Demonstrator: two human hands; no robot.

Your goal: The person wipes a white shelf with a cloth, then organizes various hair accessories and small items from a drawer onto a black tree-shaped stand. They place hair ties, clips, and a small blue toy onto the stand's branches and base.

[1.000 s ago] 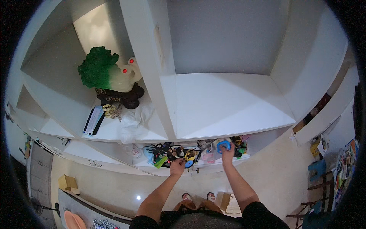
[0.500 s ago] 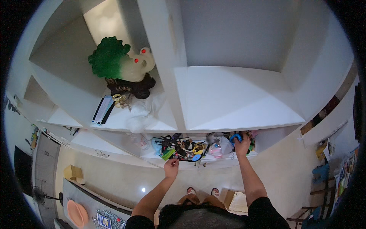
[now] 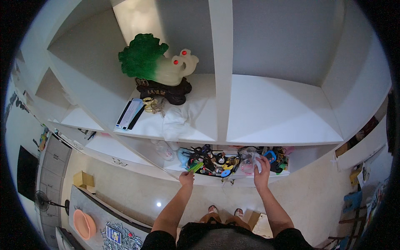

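My left hand (image 3: 186, 179) is closed at the front edge of the low shelf. A bright green object (image 3: 195, 167) lies right by its fingertips; what the fingers hold is too small to make out. My right hand (image 3: 261, 171) grips a crumpled, whitish see-through plastic bag (image 3: 255, 160) above the clutter. Beside that hand lies a blue loop-shaped thing (image 3: 270, 156). Black cables (image 3: 204, 154) tangle on the shelf between my hands, with small odds and ends around them. A pink item (image 3: 246, 168) shows under the bag, and a round blue piece (image 3: 225, 173) sits near the front.
Above, a green and white cabbage-shaped ornament (image 3: 160, 62) stands on a dark base, with a white plastic bag (image 3: 183, 118) hanging over the shelf edge. An upright divider (image 3: 221, 71) splits the cabinet. Behind on the left, a table holds a peach-coloured basin (image 3: 84, 224).
My right hand has left the blue loop-shaped thing, shifted left and taken hold of the plastic bag. My left hand stays near the shelf's front edge. The view has shifted.
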